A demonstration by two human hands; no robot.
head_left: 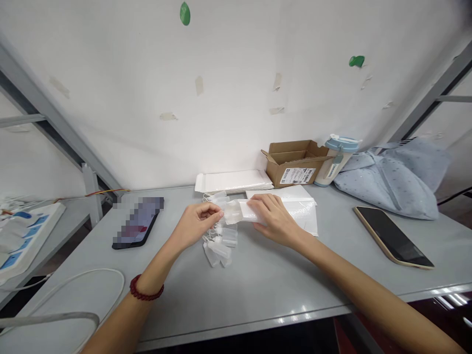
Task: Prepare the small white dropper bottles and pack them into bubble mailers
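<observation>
My right hand point(275, 216) is closed round a white bubble mailer point(250, 210), its fingers over the top. From the mailer's left end sticks out a translucent plastic piece point(233, 212); its exact kind is unclear. My left hand point(199, 221) is closed in a pinch, with thumb and index fingertip at the left end of that piece. Beneath and beside the left fingertips lie several small translucent plastic bottles point(221, 250) with white cords. Under my right hand more white bubble mailers point(308, 219) lie flat on the grey table point(258, 290).
A stack of white mailers point(236, 181) lies by the wall. An open cardboard box point(295, 167), a tumbler point(334, 162) and a pale blue cloth bag point(391, 182) stand behind. One phone point(138, 223) lies left, another phone point(393, 236) right. A power strip point(33, 236) sits far left.
</observation>
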